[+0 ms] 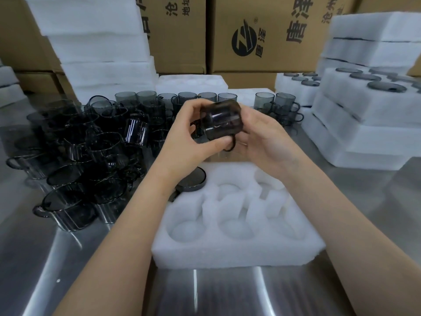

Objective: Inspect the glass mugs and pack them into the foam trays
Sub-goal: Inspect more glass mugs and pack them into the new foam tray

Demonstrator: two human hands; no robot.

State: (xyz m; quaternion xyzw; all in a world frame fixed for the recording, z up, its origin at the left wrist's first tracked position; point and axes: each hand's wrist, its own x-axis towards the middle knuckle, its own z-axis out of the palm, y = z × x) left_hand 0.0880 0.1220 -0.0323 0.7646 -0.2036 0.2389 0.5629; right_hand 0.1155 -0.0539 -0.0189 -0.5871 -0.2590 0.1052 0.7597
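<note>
I hold one smoky dark glass mug tipped on its side above the table, at mid-frame. My left hand grips its left side with curled fingers and thumb. My right hand cups its right side, near the handle that points down. Below my hands lies a white foam tray with round pockets. One mug sits in its back-left pocket; the other pockets I can see hold nothing. A crowd of several more dark mugs stands on the steel table to the left and behind.
Stacks of filled foam trays rise at the right, with mug rims showing on top. More foam slabs are piled at the back left. Cardboard boxes wall off the back. Bare steel table lies in front.
</note>
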